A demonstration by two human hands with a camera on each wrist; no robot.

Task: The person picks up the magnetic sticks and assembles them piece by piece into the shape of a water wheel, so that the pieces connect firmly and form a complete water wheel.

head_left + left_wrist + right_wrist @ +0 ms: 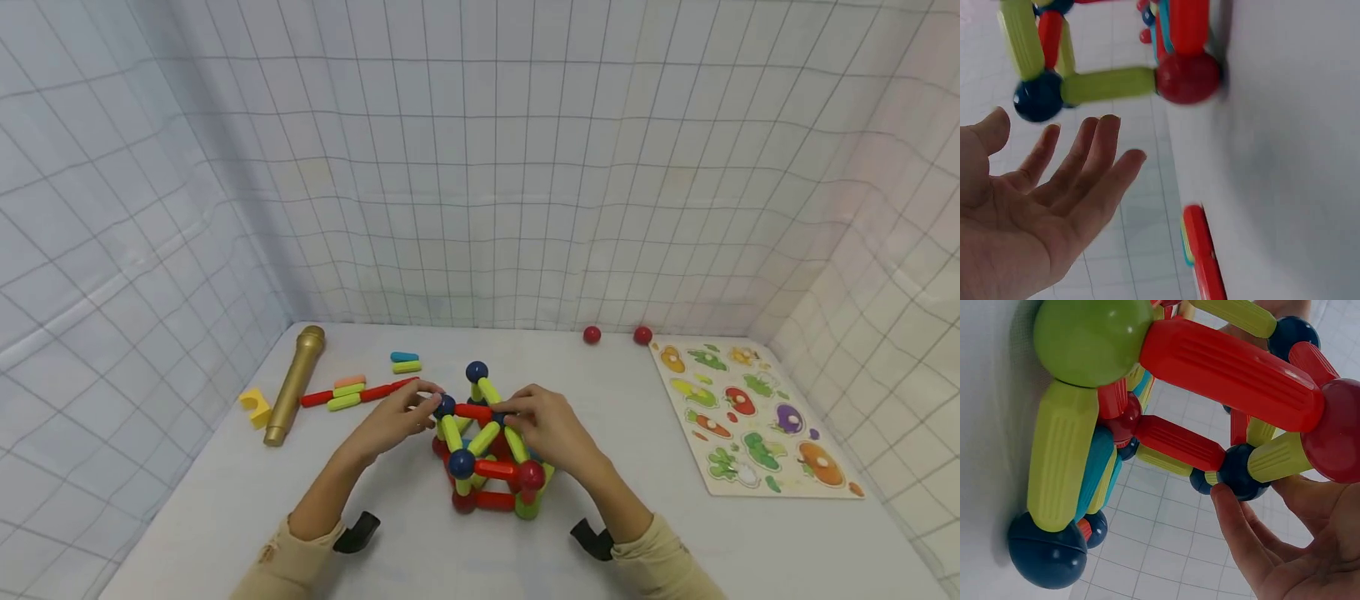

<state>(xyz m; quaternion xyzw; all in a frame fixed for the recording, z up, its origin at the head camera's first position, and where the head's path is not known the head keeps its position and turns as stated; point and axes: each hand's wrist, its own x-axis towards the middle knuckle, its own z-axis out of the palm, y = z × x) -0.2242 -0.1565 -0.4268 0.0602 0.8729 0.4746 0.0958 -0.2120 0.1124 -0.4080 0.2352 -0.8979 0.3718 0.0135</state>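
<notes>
A structure of red and yellow-green magnetic rods (pixel 497 470) joined by coloured balls stands on the table between both hands. The left hand (pixel 397 419) is at its left side, beside a dark blue ball (pixel 1039 97); its fingers are spread and relaxed in the left wrist view. With thumb and fingers, the right hand (pixel 551 425) pinches another dark blue ball (pixel 1242 472) at the upper part of the structure, where red and yellow-green rods meet. A red ball (pixel 532 476) tops the near right corner, and a green ball (pixel 1094 340) lies below it at the base.
Loose rods (pixel 382 390) lie to the left, with a gold microphone-shaped tube (pixel 296 383) and a yellow block (pixel 257 408) farther left. Two red balls, including one red ball (pixel 592 335), sit at the back. A vegetable puzzle board (pixel 750 417) lies on the right. Grid-patterned cloth (pixel 480 167) encloses the table.
</notes>
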